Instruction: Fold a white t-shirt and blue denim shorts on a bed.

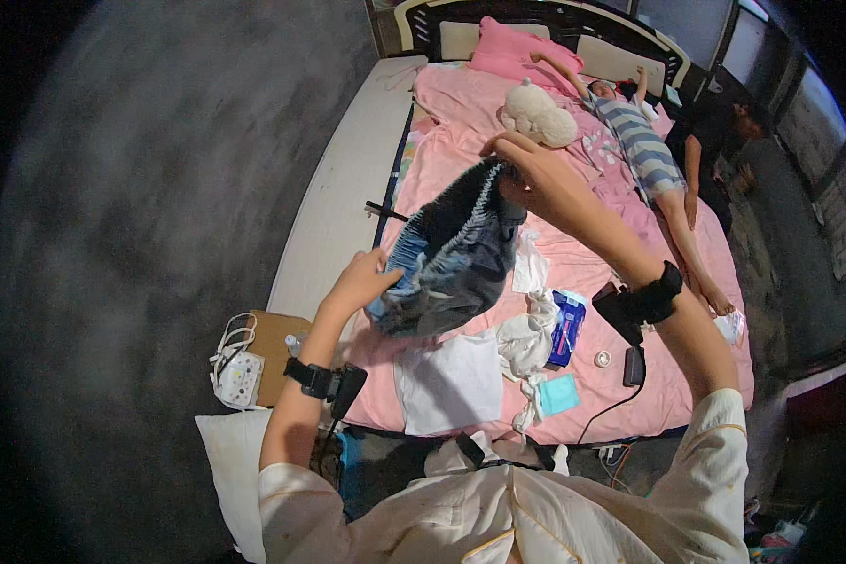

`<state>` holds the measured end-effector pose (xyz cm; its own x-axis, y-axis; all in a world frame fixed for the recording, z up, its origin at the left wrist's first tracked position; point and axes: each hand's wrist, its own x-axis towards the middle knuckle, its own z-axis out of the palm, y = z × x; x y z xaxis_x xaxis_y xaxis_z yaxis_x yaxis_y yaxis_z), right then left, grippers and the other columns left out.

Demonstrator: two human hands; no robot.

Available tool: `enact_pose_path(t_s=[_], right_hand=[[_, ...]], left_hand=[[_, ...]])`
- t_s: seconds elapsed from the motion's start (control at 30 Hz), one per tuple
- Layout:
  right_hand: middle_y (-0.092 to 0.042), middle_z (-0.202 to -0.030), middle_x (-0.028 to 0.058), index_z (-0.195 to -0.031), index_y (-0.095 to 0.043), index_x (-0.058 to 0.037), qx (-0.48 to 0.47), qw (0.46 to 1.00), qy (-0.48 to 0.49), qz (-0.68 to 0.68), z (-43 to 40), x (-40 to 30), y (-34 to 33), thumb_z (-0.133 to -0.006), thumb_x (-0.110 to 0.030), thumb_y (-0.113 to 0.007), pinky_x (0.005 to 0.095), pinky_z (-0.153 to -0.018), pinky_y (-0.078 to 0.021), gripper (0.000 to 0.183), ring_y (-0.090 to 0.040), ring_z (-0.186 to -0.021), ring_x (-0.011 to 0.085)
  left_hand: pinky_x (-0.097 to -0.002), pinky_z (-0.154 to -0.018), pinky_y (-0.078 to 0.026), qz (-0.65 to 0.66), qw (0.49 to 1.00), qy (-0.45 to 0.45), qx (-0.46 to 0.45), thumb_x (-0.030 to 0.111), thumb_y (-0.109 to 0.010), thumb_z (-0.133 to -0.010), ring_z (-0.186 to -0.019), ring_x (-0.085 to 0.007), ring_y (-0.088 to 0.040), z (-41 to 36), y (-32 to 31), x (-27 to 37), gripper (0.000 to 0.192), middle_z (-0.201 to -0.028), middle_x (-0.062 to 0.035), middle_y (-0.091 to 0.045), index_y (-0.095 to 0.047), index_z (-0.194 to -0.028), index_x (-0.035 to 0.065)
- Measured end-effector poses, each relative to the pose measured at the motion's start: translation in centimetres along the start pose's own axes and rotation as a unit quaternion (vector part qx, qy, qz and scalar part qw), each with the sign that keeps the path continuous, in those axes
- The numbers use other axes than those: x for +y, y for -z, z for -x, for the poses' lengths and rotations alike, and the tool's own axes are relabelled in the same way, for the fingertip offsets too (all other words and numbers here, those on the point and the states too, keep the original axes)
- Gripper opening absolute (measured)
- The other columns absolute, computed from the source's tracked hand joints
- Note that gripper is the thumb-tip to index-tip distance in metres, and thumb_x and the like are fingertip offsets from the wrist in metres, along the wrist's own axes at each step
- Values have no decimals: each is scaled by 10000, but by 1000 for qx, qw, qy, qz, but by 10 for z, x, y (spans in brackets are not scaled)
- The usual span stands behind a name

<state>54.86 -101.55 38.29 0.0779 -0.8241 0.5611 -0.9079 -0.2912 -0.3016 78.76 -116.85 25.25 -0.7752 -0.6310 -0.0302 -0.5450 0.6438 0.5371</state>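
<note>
Over the bed, a dark blue and grey cloth item with an elastic, gathered edge hangs between my hands, its opening spread. My left hand grips its lower left edge. My right hand pinches the upper right edge. Below the item, a folded white cloth lies flat on the pink sheet. To its right are a crumpled white cloth, a blue and purple packet bearing writing and a light turquoise square.
A person in a striped garment lies on the bed's right side; another person is beside them. A cream plush toy and pink pillow lie farther up. A black cable runs over the near edge. A cardboard box stands left.
</note>
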Motion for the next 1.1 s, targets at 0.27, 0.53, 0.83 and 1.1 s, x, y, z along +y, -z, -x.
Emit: enact_pose_path(t_s=[0.27,0.53,0.83,1.1], right_hand=[[-456,-925,133,-895,-457,-71,-6,998,53,-24,-13,1,16,-623,35,-483,362,-669,-402,294,-486,-820,313],[-363,-1095,168,-927,-512,-82,-154,984,-82,39,72,61,-52,-616,82,-454,353,-772,-393,357,-452,-947,343],[-547,-857,164,-993,-491,-79,16,985,-118,124,-20,67,52,-621,-46,-550,363,-698,-417,378,-517,-816,318],[-541,-963,152,-1057,-472,-19,337,927,36,163,-102,-28,245,-694,34,-486,231,-737,-378,366,-475,-881,117]], left_hand=[[-239,-581,-419,174,978,-30,113,111,-471,-695,-662,-134,-514,-45,-5,18,330,-750,-83,-529,-486,-1019,48],[-182,-511,-406,491,854,-66,159,-11,-318,-694,-607,-73,-504,-49,77,115,306,-780,-55,-529,-537,-898,59],[-222,-697,-385,307,837,-239,384,-2,-400,-686,-749,-118,-495,-40,178,147,232,-806,-43,-544,-558,-849,45],[-294,-790,-367,-24,634,-360,684,27,-455,-665,-877,-212,-492,20,231,278,352,-947,-122,-515,-458,-1016,45]])
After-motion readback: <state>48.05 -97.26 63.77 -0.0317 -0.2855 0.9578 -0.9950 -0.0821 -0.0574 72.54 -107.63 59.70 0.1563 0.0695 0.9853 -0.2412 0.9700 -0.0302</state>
